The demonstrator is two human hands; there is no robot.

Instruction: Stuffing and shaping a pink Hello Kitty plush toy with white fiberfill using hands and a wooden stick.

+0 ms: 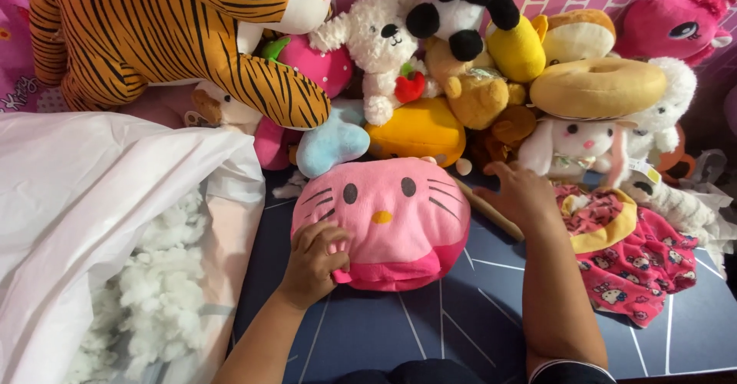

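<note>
Head view: left hand (313,259) pinches the lower edge of the pink cat cushion (382,219), at the middle of the dark mat (399,330). Right hand (520,194), fingers spread, rests on a wooden stick (491,211). Risk: a tug could drag the cushion toward the open stuffing bag (92,200) at the mat's left edge, spilling filling.

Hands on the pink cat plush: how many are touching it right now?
1. The left hand pinches the lower left edge of the pink cat plush. The right hand rests beside its right side, fingers spread; contact there cannot be told.
</note>
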